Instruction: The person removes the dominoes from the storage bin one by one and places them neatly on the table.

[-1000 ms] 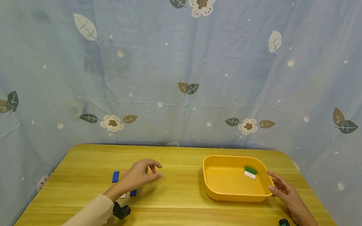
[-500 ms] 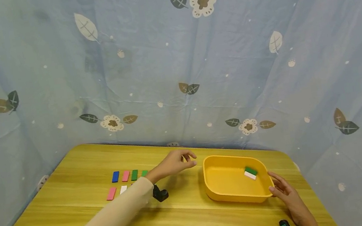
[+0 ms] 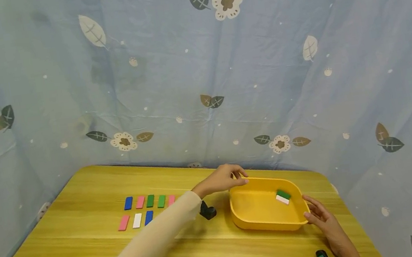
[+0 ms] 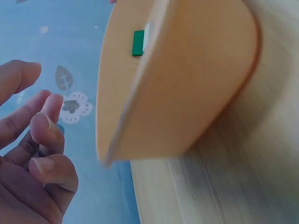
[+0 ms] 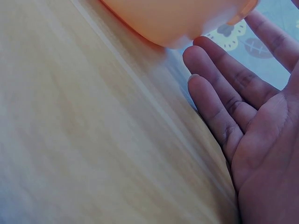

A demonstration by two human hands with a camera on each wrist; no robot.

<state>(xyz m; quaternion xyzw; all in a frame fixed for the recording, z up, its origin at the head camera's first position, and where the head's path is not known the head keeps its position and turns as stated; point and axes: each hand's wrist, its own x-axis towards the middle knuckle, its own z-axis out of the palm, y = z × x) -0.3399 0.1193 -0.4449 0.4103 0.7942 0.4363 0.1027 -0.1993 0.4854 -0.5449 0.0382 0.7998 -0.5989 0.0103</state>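
A yellow rectangular tray [image 3: 271, 224] stands on the right of the table, holding a green tile [image 3: 283, 194] and a white tile [image 3: 282, 199] side by side. My left hand [image 3: 222, 180] hovers at its back left corner, fingers loosely bent and nothing visible between them. In the left wrist view, a gap separates these fingers [image 4: 46, 128] from the tray wall [image 4: 187, 93]. My right hand [image 3: 328, 223] is at the tray's right end, thumb and forefinger touching the rim. Its other fingers [image 5: 210, 100] extend loosely below the tray's edge in the right wrist view.
Two rows of flat tiles lie left of the tray. Blue [image 3: 128, 203], pink [image 3: 140, 202], dark green [image 3: 150, 201] and light green [image 3: 161, 201] ones are behind; a white tile [image 3: 137, 220] is in front. My left sleeve [image 3: 151, 246] crosses beside them. A patterned curtain [image 3: 168, 85] backs the table.
My left hand has moved right, from over the tiles to the tray's left corner, uncovering both tile rows. My right hand and the tray stay in place.
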